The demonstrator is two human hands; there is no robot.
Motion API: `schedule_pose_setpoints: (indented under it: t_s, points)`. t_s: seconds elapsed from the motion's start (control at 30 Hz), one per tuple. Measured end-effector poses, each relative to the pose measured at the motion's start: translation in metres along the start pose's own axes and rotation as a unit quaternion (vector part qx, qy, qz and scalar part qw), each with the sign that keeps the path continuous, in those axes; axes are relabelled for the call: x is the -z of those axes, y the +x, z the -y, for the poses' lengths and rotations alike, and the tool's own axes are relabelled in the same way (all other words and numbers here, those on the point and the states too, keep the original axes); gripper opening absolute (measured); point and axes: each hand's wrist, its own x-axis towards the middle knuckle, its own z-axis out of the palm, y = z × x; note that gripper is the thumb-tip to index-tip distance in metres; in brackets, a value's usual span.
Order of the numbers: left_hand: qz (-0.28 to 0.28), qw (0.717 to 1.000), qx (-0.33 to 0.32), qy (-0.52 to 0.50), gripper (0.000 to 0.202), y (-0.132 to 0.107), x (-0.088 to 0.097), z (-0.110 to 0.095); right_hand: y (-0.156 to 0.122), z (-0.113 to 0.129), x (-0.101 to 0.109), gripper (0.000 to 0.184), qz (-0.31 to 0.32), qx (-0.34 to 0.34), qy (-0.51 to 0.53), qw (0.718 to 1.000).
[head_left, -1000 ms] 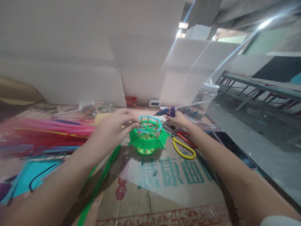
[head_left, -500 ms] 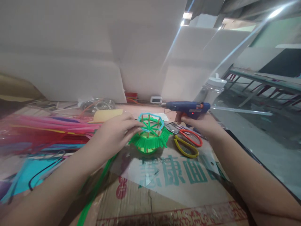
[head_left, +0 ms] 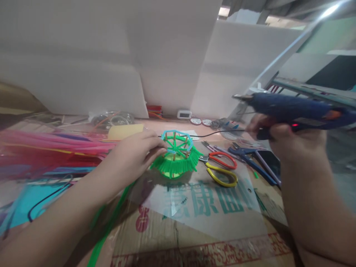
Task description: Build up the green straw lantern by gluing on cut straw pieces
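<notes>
Near the middle stands a small round craft frame (head_left: 178,157) with a green pipe-cleaner skirt, short brown posts and a blue rim. My left hand (head_left: 146,150) is at its left side, thumb and fingers pinched together on the near-left end of the blue pipe-cleaner rim (head_left: 171,151). At the right my right hand (head_left: 289,139) is wrapped around the handle of a blue hot glue gun (head_left: 294,107). The gun's nozzle points left, in the air and apart from the craft; a red light glows on its body. Scissors (head_left: 222,168) with red and yellow handles lie beside the craft.
Blue pliers (head_left: 256,159) lie right of the scissors. Pink and red pipe cleaners (head_left: 55,152) are heaped at the left, near a blue sheet (head_left: 36,200). A small white digital clock (head_left: 184,114) stands at the back. Printed cardboard (head_left: 155,237) covers the table's front.
My right hand has lifted the glue gun away from the craft, to the right and nearer to me, uncovering the pliers. The left hand keeps its pinch at the craft's rim.
</notes>
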Motion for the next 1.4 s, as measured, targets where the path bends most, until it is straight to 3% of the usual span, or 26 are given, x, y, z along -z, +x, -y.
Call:
schedule_pose_setpoints:
  t_s: [0.1,0.23,0.33,0.47,0.6,0.8,1.4]
  points:
    - [0.001,1.0,0.001,-0.005,0.024,-0.001,0.0,0.0,-0.003,0.005,-0.002,0.032,0.017,-0.009,0.025,0.999]
    - [-0.005,1.0,-0.006,0.005,0.023,-0.002,0.0,-0.002,-0.014,0.0,-0.016,0.029,0.127,-0.135,-0.029,0.982]
    - [-0.011,1.0,-0.012,0.009,0.021,-0.002,-0.001,-0.001,-0.017,-0.005,-0.02,0.035,0.182,-0.183,-0.079,0.963]
    - [-0.013,1.0,-0.015,0.005,0.019,-0.002,-0.003,0.001,-0.016,-0.007,-0.02,0.039,0.192,-0.168,-0.154,0.955]
    - [-0.014,1.0,-0.017,0.007,0.021,-0.002,-0.004,0.001,-0.018,0.0,-0.031,0.035,0.201,-0.14,-0.143,0.959]
    - [-0.016,1.0,-0.02,0.009,0.021,-0.002,-0.004,0.001,-0.019,0.008,-0.044,0.023,0.196,-0.175,-0.167,0.95]
    - [-0.019,0.999,-0.028,0.02,0.02,-0.003,-0.004,0.0,-0.021,-0.003,-0.045,0.029,0.237,-0.198,-0.15,0.939]
